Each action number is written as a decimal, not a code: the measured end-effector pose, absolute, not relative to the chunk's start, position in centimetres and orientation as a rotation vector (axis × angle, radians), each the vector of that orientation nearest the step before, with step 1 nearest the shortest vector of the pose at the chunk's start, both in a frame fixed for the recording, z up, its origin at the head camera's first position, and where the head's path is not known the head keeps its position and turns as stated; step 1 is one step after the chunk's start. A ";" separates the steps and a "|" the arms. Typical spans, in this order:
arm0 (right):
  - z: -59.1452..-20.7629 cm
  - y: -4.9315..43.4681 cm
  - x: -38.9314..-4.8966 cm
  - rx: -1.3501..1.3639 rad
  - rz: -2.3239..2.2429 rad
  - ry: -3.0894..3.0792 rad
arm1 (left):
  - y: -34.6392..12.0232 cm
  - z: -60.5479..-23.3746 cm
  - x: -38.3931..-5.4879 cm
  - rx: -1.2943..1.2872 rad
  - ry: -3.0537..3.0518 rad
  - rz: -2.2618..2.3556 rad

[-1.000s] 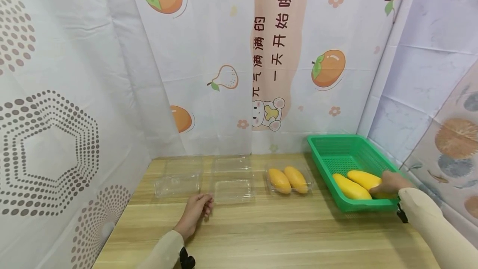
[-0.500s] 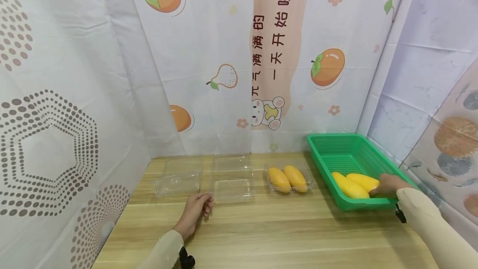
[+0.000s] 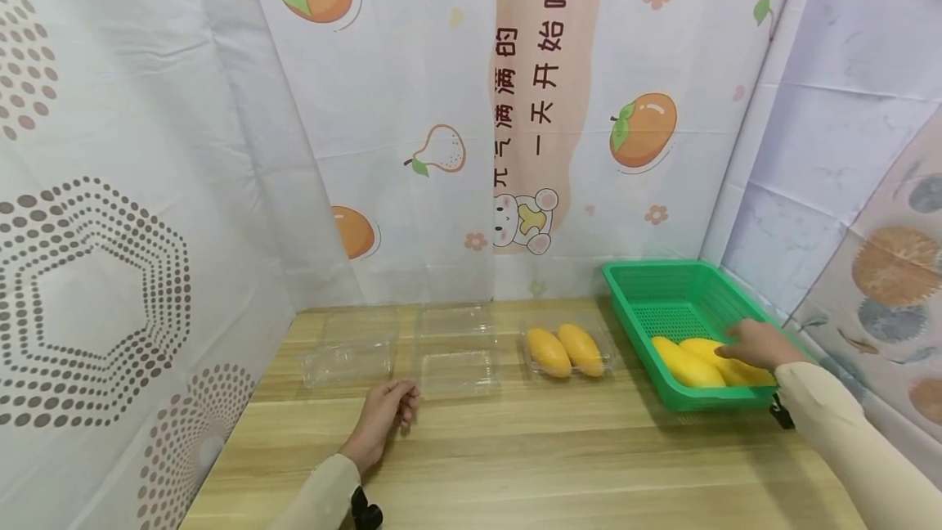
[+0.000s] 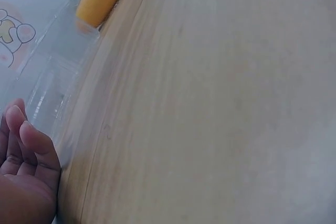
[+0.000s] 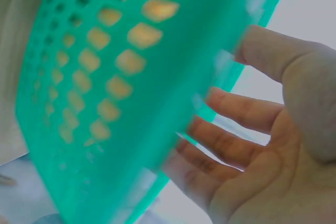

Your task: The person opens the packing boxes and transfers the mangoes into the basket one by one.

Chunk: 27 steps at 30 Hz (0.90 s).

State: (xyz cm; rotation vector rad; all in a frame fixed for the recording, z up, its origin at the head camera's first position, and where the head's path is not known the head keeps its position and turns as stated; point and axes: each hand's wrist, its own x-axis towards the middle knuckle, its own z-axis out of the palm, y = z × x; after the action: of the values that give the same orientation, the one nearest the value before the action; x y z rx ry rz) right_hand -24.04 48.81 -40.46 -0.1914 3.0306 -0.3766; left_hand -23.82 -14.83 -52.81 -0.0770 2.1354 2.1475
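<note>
My right hand (image 3: 758,343) hovers over the near end of a green plastic basket (image 3: 692,401), above yellow mangoes (image 3: 686,365). In the right wrist view its fingers (image 5: 239,109) are spread and slightly bent beside the basket's rim, with nothing between them. Mango yellow shows through the basket's holes there. My left hand (image 3: 383,415) rests on the table, fingers loosely curled and holding nothing, close to the front of a clear plastic box (image 3: 459,391). In the left wrist view that hand (image 4: 29,166) lies beside the clear plastic.
A second clear box (image 3: 346,365) lies open at the left. Two orange-yellow mangoes (image 3: 562,352) sit in another clear box, left of the basket. The wooden table (image 3: 545,456) ends at a printed curtain (image 3: 412,252) behind and at both sides.
My right hand has risen from among the mangoes and moved slightly left, uncovering more of the mango at the right. The left hand stays where it was. The view shifts slightly.
</note>
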 end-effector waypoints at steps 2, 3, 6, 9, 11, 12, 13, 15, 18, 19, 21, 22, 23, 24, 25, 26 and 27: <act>-39.9 47.8 -24.1 -0.210 -0.397 3.057 | -14.8 -52.7 -23.7 -0.073 2.128 2.153; -39.6 47.2 -24.1 -0.229 -0.408 3.073 | -14.8 -52.6 -23.7 -0.070 2.124 2.156; -39.2 45.3 -24.3 -0.305 -0.433 3.118 | -14.7 -52.5 -23.5 -0.063 2.105 2.173; -39.1 43.2 -24.5 -0.396 -0.460 3.153 | -14.6 -52.4 -23.4 -0.048 2.091 2.177; -39.0 42.0 -24.6 -0.446 -0.478 3.165 | -14.5 -52.4 -23.4 -0.031 2.084 2.172; -38.9 41.4 -24.7 -0.471 -0.488 3.168 | -14.5 -52.4 -23.4 -0.026 2.078 2.171; -38.9 40.8 -24.8 -0.500 -0.488 3.175 | -14.4 -52.4 -23.4 -0.014 2.078 2.165; -38.8 39.6 -24.9 -0.546 -0.489 3.186 | -14.2 -52.4 -23.4 0.009 2.067 2.159; -38.6 38.0 -25.1 -0.636 -0.467 3.210 | -13.9 -52.3 -23.5 0.052 2.045 2.148; -38.6 37.5 -25.1 -0.670 -0.457 3.217 | -13.7 -52.3 -23.5 0.069 2.041 2.140; -38.6 36.5 -25.2 -0.726 -0.441 3.225 | -13.4 -52.2 -23.5 0.097 2.031 2.123; -38.6 36.0 -25.2 -0.752 -0.439 3.225 | -13.2 -52.2 -23.5 0.113 2.025 2.113; -38.6 35.5 -25.2 -0.775 -0.435 3.223 | -13.1 -52.1 -23.4 0.136 2.029 2.097; -38.7 35.0 -25.3 -0.793 -0.428 3.221 | -12.9 -52.1 -23.4 0.152 2.027 2.083; -38.7 34.5 -25.3 -0.805 -0.424 3.219 | -12.7 -52.0 -23.4 0.168 2.024 2.068; -38.8 34.1 -25.4 -0.816 -0.424 3.213 | -12.5 -52.0 -23.3 0.184 2.018 2.054; -38.8 33.7 -25.4 -0.831 -0.424 3.209 | -12.3 -52.0 -23.3 0.199 2.013 2.041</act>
State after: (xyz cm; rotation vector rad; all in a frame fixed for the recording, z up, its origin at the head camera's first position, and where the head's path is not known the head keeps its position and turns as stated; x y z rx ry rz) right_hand -25.44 33.68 -38.83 -0.8312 3.2086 -0.4243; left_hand -23.30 -12.26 -52.01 0.1990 2.0130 2.0410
